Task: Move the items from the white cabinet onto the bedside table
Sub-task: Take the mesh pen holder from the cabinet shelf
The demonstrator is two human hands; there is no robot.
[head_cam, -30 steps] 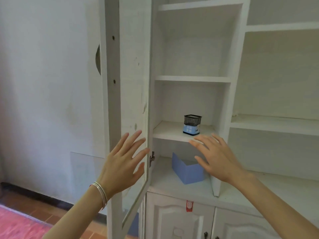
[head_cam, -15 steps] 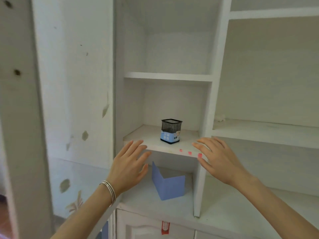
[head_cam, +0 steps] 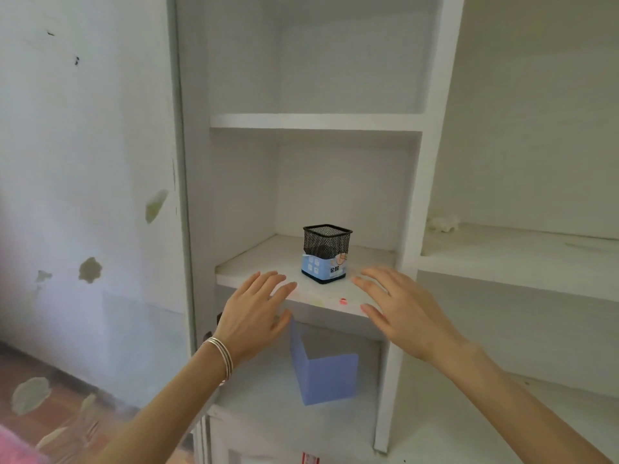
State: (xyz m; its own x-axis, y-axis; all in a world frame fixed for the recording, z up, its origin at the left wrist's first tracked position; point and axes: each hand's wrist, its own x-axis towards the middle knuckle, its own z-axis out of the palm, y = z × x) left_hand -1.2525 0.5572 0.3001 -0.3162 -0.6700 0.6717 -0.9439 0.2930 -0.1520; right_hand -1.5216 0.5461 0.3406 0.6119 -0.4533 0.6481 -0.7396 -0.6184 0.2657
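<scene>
A black mesh pen holder (head_cam: 326,252) with a light blue label round its base stands on the middle shelf (head_cam: 254,266) of the white cabinet. One shelf below stands a folded blue card (head_cam: 323,373). My left hand (head_cam: 254,316) hovers at the shelf's front edge, left of the holder, fingers spread and straight. On the holder's right, my right hand (head_cam: 398,313) is held the same way, with straight fingers. Neither hand touches the holder. The bedside table is out of view.
The open cabinet door (head_cam: 93,195), with a glass pane and flaking paint, stands at my left. A wider open shelf (head_cam: 519,259) with a small white crumpled thing (head_cam: 442,223) lies to the right. Lower cupboard doors sit below.
The view has drawn closer to the cabinet. Both hands have moved forward and inward to either side of the pen holder.
</scene>
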